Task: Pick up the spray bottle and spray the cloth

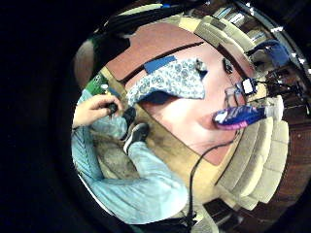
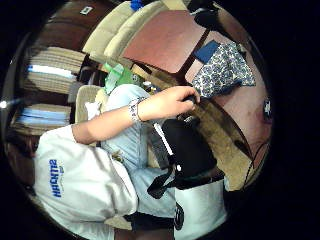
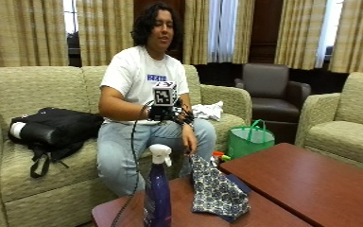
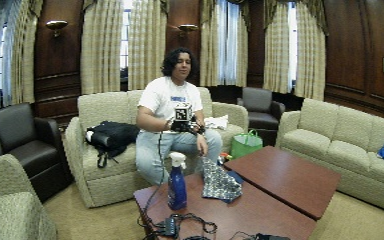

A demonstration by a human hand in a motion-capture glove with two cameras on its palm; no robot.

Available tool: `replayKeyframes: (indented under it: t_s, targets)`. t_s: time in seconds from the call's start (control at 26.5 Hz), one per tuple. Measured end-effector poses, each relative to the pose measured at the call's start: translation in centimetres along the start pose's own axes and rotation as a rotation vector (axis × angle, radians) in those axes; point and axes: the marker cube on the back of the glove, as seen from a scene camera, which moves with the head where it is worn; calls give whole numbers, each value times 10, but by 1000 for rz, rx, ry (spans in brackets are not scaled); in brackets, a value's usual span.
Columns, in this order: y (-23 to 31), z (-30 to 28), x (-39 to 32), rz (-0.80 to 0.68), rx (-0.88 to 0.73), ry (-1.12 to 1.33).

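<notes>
A blue spray bottle (image 3: 158,189) with a white trigger head stands upright on the brown table (image 3: 115,215), near its edge; the little finger side view shows the bottle (image 1: 240,116) too. Beside it a patterned blue-and-white cloth (image 3: 216,191) rises like a tent, and the person's bare left hand (image 3: 187,137) reaches down to its top corner. My gloved right hand (image 3: 169,113) hovers in front of the seated person's belly, well above and behind the bottle, holding nothing, fingers relaxed. From the thumb side view I look down on the cloth (image 2: 222,70) and the bare hand (image 2: 170,102).
A second brown table (image 3: 307,182) adjoins on the right. A flat blue thing (image 3: 238,183) lies partly under the cloth. A black bag (image 3: 52,130) sits on the couch, a green bag (image 3: 249,141) on the floor. Cables and a small device (image 4: 175,225) lie at the table's front.
</notes>
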Motion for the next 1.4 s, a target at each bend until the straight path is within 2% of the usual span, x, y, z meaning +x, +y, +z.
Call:
replayKeyframes:
  t_s: [0.11,0.3,0.68,1.02,1.4]
  targets:
    - [18,23,-31,-9,-17,30]
    - [8,9,-9,12,-36,-15]
    - [43,19,-7,13,-18,99]
    - [87,20,43,228,53,95]
    - [117,9,132,546,171,-162]
